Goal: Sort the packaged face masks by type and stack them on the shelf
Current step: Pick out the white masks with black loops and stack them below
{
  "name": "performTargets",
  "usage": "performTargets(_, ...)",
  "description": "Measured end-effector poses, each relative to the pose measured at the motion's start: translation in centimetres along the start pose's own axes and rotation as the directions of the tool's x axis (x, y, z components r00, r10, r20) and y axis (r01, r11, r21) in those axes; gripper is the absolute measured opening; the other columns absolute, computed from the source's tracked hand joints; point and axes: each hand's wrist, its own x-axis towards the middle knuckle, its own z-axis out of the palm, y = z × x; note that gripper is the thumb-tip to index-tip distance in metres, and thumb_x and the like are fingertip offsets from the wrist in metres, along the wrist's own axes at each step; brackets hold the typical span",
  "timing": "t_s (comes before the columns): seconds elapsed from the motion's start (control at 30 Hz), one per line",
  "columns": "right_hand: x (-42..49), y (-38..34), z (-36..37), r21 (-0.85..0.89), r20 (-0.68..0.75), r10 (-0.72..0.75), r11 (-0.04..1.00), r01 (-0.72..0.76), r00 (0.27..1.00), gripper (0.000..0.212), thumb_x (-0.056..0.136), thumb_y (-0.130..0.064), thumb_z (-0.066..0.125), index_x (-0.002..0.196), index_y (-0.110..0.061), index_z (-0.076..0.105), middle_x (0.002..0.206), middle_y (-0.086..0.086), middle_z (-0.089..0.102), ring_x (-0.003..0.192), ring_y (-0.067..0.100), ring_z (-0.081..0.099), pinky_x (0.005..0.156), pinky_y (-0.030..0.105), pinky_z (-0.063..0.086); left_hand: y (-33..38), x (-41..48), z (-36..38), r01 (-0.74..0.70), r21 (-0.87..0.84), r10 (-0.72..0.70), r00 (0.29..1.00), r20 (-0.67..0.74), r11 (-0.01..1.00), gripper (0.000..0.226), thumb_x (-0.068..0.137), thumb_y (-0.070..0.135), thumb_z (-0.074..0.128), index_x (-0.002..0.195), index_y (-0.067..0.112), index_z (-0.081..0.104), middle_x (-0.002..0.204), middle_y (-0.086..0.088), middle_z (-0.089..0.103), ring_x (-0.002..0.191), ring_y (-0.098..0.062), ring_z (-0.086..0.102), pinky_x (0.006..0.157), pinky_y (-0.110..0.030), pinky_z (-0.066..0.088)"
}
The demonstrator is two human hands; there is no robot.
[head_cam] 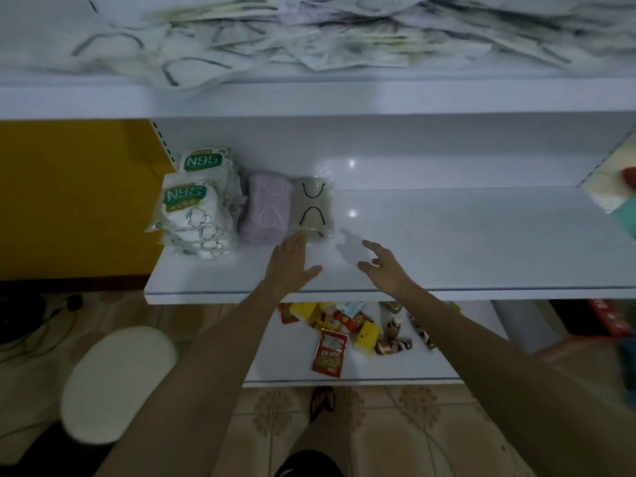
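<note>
Indoors | white shelf (464, 242): mask stacks (266, 208) at left | left hand (292, 265), right hand (383, 266): fingers apart | tiled floor (395, 425)

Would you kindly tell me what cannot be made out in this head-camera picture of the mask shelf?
Head view:
- loose masks, top shelf: motion blur hides types and count.
- purple stack, beige stack: top packs hide how many lie beneath.
- left hand: contact with the beige stack unclear.
- coloured object at right: cut off by the frame edge.
- snack packets below: partly behind the middle shelf; print too small.
</note>
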Motion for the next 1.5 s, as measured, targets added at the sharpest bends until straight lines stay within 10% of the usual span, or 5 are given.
performTargets(0.2, -8.5, -4.0, -1.9, -0.216, 0.068, -0.378, 0.898, 0.384, 0.923, 0.051, 0.093, -0.012, 0.055, 0.141, -0.007, 0.036, 0.141, 0.011, 0.04, 0.128, 0.022, 0.04, 0.101, 0.017, 0.025, 4.7, -8.0, -6.4, -0.19, -0.076, 0.167, 0.956, -0.24, 0.979, 0.064, 0.09, 0.035, 0.057, 0.139, -0.002, 0.036, 0.142, -0.02, 0.041, 0.13, -0.031, 0.04, 0.108, -0.032, 0.027)
performTargets(0.57, -11.5, -22.0, -14.4, -0.305, -0.234, -0.811, 0.585, 0.751, 0.537, 0.031, 0.09, -0.018, 0.049, 0.12, -0.016, 0.057, 0.108, -0.005, 0.057, 0.089, 0.004, 0.054, 0.082, 0.015, 0.043, 11.7, -9.6, -26.5, -0.474, 0.239, 0.508, 0.596, -0.622, 0.847, 0.041, 0.091, 0.029, 0.04, 0.121, 0.007, 0.058, 0.118, -0.009, 0.061, 0.106, -0.015, 0.049, 0.08, -0.024, 0.042)
performTargets(0.8, -3.3, -26.4, -19.7, -0.496, -0.209, -0.671, 0.7, 0.514, 0.712, 0.03, 0.092, -0.013, 0.053, 0.121, -0.013, 0.057, 0.117, 0.007, 0.059, 0.092, 0.014, 0.053, 0.075, 0.012, 0.034, 9.5, -0.8, -33.1, -0.286, 0.146, 0.321, 0.868, -0.378, 0.947, 0.031, 0.095, 0.019, 0.049, 0.126, 0.013, 0.053, 0.129, -0.007, 0.052, 0.114, -0.023, 0.051, 0.093, -0.028, 0.037)
performTargets(1.3, 11.7, -30.6, -20.7, -0.727, -0.045, -0.236, 0.674, 0.13, 0.971, 0.071, 0.083, -0.044, 0.065, 0.142, -0.018, 0.033, 0.144, 0.007, 0.041, 0.129, 0.025, 0.042, 0.102, 0.031, 0.032, 10.5, 15.6, -33.6, -0.233, 0.192, 0.25, 0.966, -0.071, 0.953, 0.047, 0.089, 0.042, 0.057, 0.131, 0.021, 0.05, 0.136, -0.008, 0.046, 0.121, -0.024, 0.047, 0.097, -0.03, 0.036)
performTargets(1.5, 13.0, -30.6, -24.4, -0.631, -0.108, -0.221, 0.769, 0.105, 0.969, 0.065, 0.083, -0.011, 0.065, 0.141, -0.015, 0.036, 0.134, 0.015, 0.048, 0.106, 0.031, 0.055, 0.088, 0.039, 0.047, 10.5, 16.2, -35.3, -0.16, 0.059, 0.165, 0.982, -0.087, 0.985, 0.064, 0.079, 0.047, 0.069, 0.131, 0.018, 0.047, 0.129, -0.006, 0.049, 0.109, -0.019, 0.05, 0.086, -0.024, 0.035)
